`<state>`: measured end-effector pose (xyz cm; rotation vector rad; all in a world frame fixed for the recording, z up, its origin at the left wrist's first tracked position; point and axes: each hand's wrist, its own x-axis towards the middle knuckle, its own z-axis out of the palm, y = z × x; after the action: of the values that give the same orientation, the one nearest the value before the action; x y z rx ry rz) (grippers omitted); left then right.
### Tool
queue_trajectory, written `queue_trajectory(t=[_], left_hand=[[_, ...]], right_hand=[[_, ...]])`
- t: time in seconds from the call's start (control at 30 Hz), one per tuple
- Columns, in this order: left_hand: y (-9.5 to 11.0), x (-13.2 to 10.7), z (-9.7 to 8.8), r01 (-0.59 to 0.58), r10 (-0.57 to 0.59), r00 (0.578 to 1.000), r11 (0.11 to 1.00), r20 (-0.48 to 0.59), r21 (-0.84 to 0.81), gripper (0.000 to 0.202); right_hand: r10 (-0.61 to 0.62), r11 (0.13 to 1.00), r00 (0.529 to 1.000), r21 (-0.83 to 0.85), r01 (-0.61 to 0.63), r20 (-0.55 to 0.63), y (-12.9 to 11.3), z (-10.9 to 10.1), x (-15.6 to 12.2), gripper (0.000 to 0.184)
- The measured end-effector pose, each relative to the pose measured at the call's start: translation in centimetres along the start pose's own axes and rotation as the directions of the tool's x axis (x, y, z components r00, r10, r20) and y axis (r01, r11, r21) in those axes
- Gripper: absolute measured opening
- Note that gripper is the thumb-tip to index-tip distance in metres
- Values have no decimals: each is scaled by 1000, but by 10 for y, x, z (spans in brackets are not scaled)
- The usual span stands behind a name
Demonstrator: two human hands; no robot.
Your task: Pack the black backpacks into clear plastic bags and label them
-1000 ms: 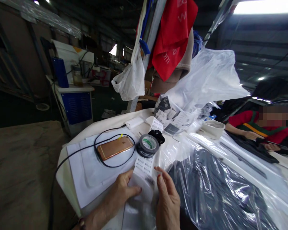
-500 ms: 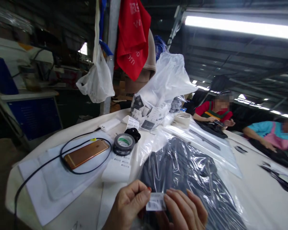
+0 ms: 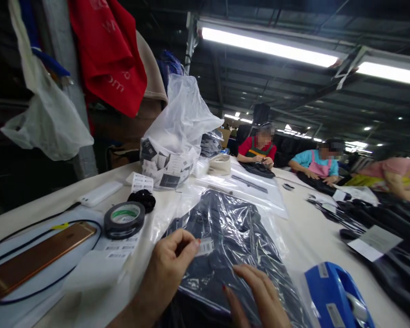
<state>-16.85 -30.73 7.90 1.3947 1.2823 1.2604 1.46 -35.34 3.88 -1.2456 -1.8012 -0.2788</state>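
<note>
My left hand (image 3: 169,264) pinches a small white barcode sticker (image 3: 205,246) between thumb and fingers, holding it against a clear plastic bag with a dark garment inside (image 3: 232,228). My right hand (image 3: 259,296) lies on the same bag lower down, fingers stretched flat, holding nothing. A strip of barcode labels (image 3: 118,250) lies just left of my left hand, partly under a black tape roll (image 3: 124,220).
A gold phone (image 3: 34,259) ringed by a black cable lies far left. A blue tape dispenser (image 3: 335,296) sits at lower right. A bag of tags (image 3: 164,168) stands behind. Other people work at the table's far side with dark garments (image 3: 389,218).
The view has swung right. My left hand has carried the sticker from in front of me onto the bagged garment. My right hand let go of it and now lies flat.
</note>
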Motion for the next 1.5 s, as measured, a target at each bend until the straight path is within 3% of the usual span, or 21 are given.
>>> queue_trajectory(t=[0.07, 0.17, 0.27, 0.43, 0.6, 0.83, 0.93, 1.1, 1.5], left_hand=[[11, 28, 13, -47, 47, 999, 999, -8, -12, 25], [21, 75, 43, -86, 85, 996, 992, -24, -90, 22], [23, 117, 77, -19, 23, 999, 995, 36, -103, 17], [1, 164, 118, 112, -108, 970, 994, 220, -9, 12], [-41, 194, 134, 156, -177, 936, 983, 303, 93, 14], [-79, 211, 144, 154, -208, 893, 975, 399, 162, 9], [-87, 212, 146, 138, -201, 888, 974, 413, 177, 9], [-96, 212, 147, 125, -185, 901, 977, 393, 173, 12], [-109, 212, 147, 33, -101, 935, 979, 340, 200, 12]], right_hand=[[16, 995, 963, 86, -40, 269, 19, -12, 12, 23], [-4, 982, 796, 153, -112, 605, 42, -20, 39, 23], [-27, 992, 679, 103, -72, 734, 65, -9, 64, 31], [-179, 984, 593, 146, 104, 785, 100, 29, 74, 53], [-294, 956, 555, 251, 155, 778, 125, 61, 51, 60], [-351, 936, 635, 244, 252, 688, 151, 96, 13, 65], [-356, 933, 635, 229, 276, 685, 151, 97, 15, 62], [-334, 939, 564, 214, 269, 755, 145, 89, 25, 64], [-244, 970, 537, 203, 135, 808, 137, 81, 34, 63]])
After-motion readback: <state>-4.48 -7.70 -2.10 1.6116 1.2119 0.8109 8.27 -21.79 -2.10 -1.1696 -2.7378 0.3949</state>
